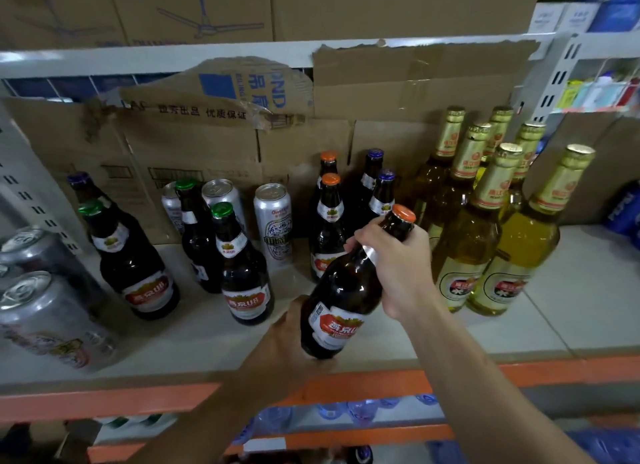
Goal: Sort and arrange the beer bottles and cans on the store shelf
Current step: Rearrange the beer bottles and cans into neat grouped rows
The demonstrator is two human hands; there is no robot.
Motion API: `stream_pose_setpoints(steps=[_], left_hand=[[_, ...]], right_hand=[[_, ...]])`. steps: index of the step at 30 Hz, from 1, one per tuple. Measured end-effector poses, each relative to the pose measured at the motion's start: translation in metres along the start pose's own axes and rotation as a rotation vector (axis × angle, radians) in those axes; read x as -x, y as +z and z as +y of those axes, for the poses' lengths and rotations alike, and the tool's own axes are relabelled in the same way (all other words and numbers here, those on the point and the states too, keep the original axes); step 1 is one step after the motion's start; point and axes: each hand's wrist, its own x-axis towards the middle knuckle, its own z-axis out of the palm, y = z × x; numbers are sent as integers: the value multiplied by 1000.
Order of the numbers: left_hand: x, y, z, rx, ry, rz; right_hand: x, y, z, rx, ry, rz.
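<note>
Though aslant, glossy glass bottle (pixel 346 283)

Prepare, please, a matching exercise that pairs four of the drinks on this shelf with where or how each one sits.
Things:
1. nearest orange-capped bottle
2. gold-foil bottles
3. white-and-red can
4. grey cans

Places or states:
A. far left end of the shelf
B. upright group on the right
C. tilted, gripped by the left hand and right hand
D. upright towards the back, left of centre

Pairs: 1-C, 2-B, 3-D, 4-A.
</note>
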Motion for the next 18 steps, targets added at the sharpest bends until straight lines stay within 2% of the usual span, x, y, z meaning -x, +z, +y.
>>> stream_pose_setpoints(steps=[2,6,11,14,18], left_hand=[[-2,3,-2,34,4,-4],[-6,8,-7,56,2,-2],[-4,11,-10,109,-15,82],[-3,8,-7,175,-68,52],[-6,2,-4,197,-60,-22]], right_hand=[[-2,-1,1,13,-35,-3],[-12,-9,8,-34,21,21],[-24,-20,10,-243,271,106],[-37,-27,8,-293,474,212],[-47,-26,9,-252,493,183]])
